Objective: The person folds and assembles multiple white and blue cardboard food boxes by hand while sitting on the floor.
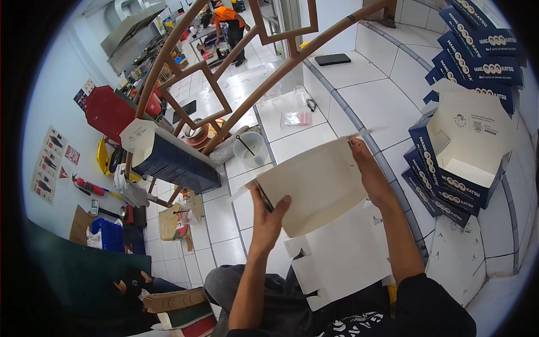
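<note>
Nearest is the seated person's lap in grey trousers, over which lies the notched lower panel of a pale, partly folded carton. The carton's broad upper panel is raised and slightly bowed, held above the lap between the two hands. The left hand grips its left edge, thumb laid along the near side; the right hand grips its far right corner, fingers curled over the edge.

To the right, a flat pale sheet with small slits lies on the tiled steps. Just beyond it stand nested navy boxes, the uppermost open with its pale flap raised; farther right and farther off, more navy boxes are piled.

Beyond the left hand, a clear cup with a dark straw stands on the tiles. To its left, a tall stack of nested navy cartons lies tilted beside the brown railing. Farther on, a small pink packet rests on a tiled step, and a black phone lies on a higher one. Farthest, past the railing, a person in an orange top bends over a low work surface.
</note>
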